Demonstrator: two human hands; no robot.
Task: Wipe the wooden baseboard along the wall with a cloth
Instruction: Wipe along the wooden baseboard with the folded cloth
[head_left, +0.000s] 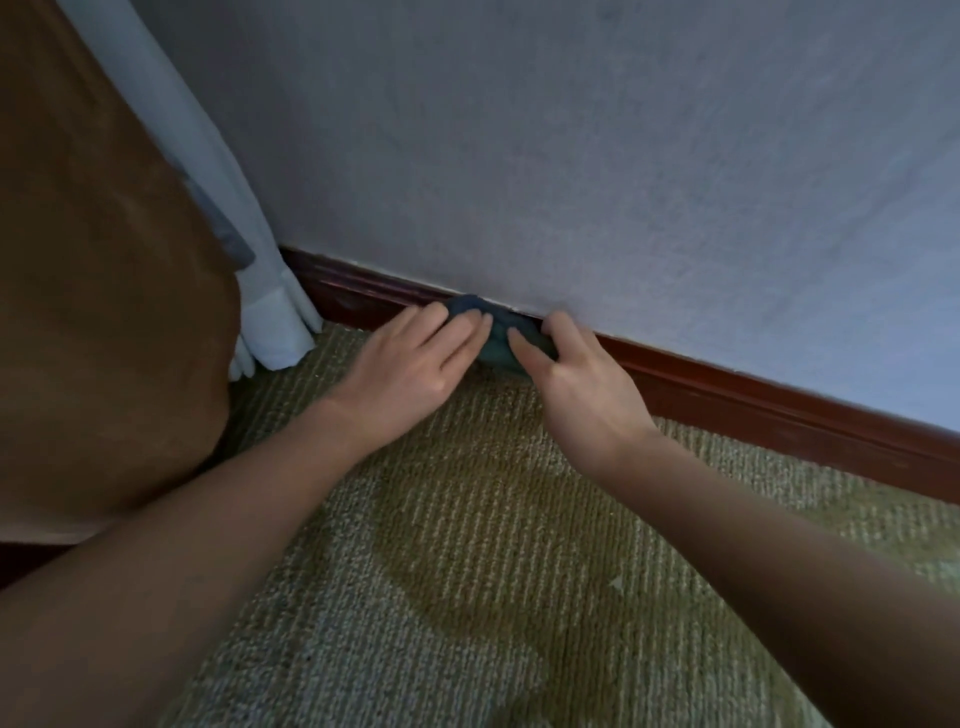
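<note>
We press a bunched dark teal cloth (500, 332) against the reddish wooden baseboard (753, 397), where the wall (571, 156) meets the carpet (467, 545). Our left grip (415, 358) lies released, straight fingers on the cloth. Our right grip (582, 384) pinches it between thumb and fingers. A white curtain (260, 291) hangs at the left.

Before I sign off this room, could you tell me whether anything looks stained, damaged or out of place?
The carpet has a darker, curved patch in the foreground, perhaps a stain or merely its pattern; nothing else stands out.
</note>
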